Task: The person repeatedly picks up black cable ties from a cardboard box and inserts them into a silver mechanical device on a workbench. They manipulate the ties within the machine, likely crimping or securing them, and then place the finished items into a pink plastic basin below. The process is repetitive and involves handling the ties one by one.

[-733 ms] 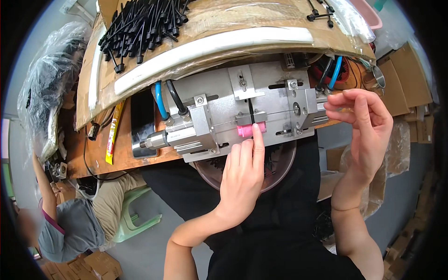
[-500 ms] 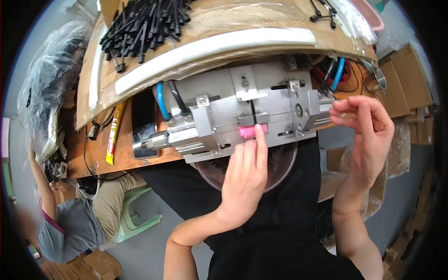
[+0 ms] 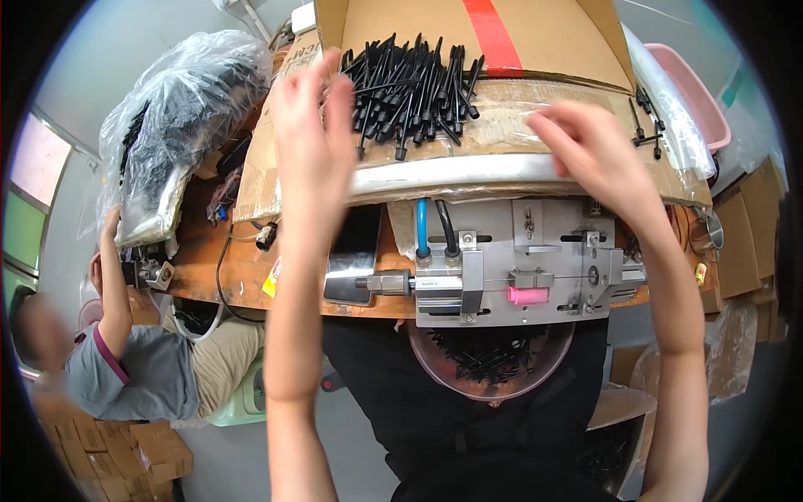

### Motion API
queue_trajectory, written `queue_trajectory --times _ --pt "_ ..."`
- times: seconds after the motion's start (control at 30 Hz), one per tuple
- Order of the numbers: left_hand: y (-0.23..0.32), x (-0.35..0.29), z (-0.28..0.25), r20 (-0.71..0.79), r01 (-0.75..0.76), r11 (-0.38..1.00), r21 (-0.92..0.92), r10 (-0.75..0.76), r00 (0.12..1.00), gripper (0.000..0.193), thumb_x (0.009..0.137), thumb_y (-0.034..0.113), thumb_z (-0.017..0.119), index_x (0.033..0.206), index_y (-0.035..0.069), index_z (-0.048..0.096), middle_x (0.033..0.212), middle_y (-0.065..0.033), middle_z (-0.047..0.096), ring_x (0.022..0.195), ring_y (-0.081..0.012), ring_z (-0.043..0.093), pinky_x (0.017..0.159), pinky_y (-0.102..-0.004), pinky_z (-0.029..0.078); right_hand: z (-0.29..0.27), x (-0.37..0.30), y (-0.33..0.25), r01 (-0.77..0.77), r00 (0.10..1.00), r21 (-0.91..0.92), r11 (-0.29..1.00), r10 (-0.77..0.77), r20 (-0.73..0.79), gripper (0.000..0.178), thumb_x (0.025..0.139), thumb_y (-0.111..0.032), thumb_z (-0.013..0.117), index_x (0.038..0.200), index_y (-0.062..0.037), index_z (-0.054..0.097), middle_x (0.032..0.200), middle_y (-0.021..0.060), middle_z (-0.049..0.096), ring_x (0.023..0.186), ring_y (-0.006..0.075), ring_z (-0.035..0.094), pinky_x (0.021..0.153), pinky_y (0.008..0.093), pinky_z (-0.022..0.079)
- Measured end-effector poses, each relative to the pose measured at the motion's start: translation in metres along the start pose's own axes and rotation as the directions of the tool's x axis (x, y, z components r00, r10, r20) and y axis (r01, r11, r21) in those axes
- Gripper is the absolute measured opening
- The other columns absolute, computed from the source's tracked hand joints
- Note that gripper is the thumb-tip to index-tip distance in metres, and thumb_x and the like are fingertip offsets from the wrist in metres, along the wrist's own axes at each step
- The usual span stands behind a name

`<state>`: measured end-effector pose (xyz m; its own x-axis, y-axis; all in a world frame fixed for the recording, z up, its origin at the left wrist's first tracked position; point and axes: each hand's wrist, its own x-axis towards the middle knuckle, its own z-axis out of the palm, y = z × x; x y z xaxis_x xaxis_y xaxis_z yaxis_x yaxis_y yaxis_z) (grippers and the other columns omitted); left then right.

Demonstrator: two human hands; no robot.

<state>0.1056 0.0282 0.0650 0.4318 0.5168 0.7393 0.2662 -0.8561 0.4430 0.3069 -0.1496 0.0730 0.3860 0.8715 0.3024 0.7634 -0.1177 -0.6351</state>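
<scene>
My left hand (image 3: pixel 316 125) is raised at the left edge of a pile of black stick-like parts with thicker ends (image 3: pixel 410 100). Its fingers are stretched and apart, slightly blurred, and nothing shows in them. Over the cardboard, right of the pile, my right hand (image 3: pixel 598 155) has its fingers curled in; whatever they may hold is hidden. Below both hands lies a metal clamping fixture (image 3: pixel 502 243) with a pink tube-shaped piece (image 3: pixel 528 295) at its front middle. Neither hand touches it.
A basin (image 3: pixel 435 368) of black parts sits under the fixture's front edge. Blue and black hoses (image 3: pixel 422 226) rise at the fixture's left, near a dark phone-like slab (image 3: pixel 355 276). More black parts (image 3: pixel 646 121) lie far right. Another person (image 3: pixel 142 376) sits at left beside a plastic-wrapped bundle (image 3: pixel 184 100).
My left hand has left the pink piece and moved up to the pile. My right hand has moved up and left over the cardboard. The black rod above the pink piece is gone.
</scene>
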Motion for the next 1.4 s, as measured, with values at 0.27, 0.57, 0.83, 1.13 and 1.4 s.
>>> queue_trajectory --times 0.27,0.57,0.83,1.13,1.4 --pt "-0.038 0.031 0.057 0.223 0.387 0.879 0.280 -0.452 0.864 0.072 0.097 0.061 0.034 0.148 0.011 0.037 0.142 -0.0284 0.035 0.133 -0.0464 0.029 0.111 -0.0542 0.026 0.056 0.090 -0.015 0.121 0.992 -0.428 0.896 -0.094 0.084 0.072 0.099 -0.052 0.044 0.058 0.0058 0.057 0.051 0.0184 0.059 0.059 0.0328 0.068 0.068 0.0438 0.054" --pt "0.026 0.031 0.114 0.148 0.289 0.881 0.375 -0.365 0.919 0.064 0.100 0.054 0.034 0.142 0.007 0.042 0.128 -0.0303 0.042 0.123 -0.0467 0.036 0.098 -0.0633 0.034 0.008 0.085 0.016 -0.046 0.970 -0.271 0.962 0.108 0.219 0.051 0.103 -0.040 0.039 0.080 0.0027 0.056 0.048 0.0126 0.057 0.045 0.0251 0.061 0.053 0.0401 0.051" --pt "0.053 0.036 0.132 0.276 0.225 0.864 0.451 -0.374 0.885 0.069 0.098 0.063 0.025 0.152 0.020 0.031 0.142 -0.0252 0.039 0.136 -0.0394 0.032 0.106 -0.0677 0.023 -0.057 0.058 0.047 -0.203 0.945 -0.303 0.931 0.268 0.190 0.043 0.102 -0.041 0.046 0.108 -0.0003 0.058 0.048 0.0045 0.052 0.039 0.0125 0.049 0.038 0.0293 0.037" --pt "0.051 0.014 0.067 0.319 -0.147 0.989 -0.012 0.143 0.937 0.014 0.088 0.011 0.066 0.101 0.005 0.067 0.091 -0.0092 0.061 0.079 -0.0224 0.062 0.070 -0.0332 0.049 -0.039 0.037 0.030 0.259 0.945 -0.513 0.818 -0.324 -0.040 0.032 0.086 -0.031 0.070 0.084 0.0013 0.066 0.067 0.0150 0.061 0.066 0.0263 0.059 0.061 0.0390 0.047" --pt "0.042 0.015 0.047 0.546 -0.258 0.954 -0.149 0.297 0.783 0.012 0.081 0.001 0.067 0.093 0.001 0.066 0.083 -0.0098 0.063 0.079 -0.0255 0.061 0.070 -0.0352 0.048 -0.031 0.014 0.021 0.149 0.980 -0.735 0.661 -0.198 0.020 0.010 0.074 0.000 0.060 0.082 0.0017 0.067 0.080 0.0224 0.067 0.079 0.0386 0.068 0.070 0.0451 0.055"
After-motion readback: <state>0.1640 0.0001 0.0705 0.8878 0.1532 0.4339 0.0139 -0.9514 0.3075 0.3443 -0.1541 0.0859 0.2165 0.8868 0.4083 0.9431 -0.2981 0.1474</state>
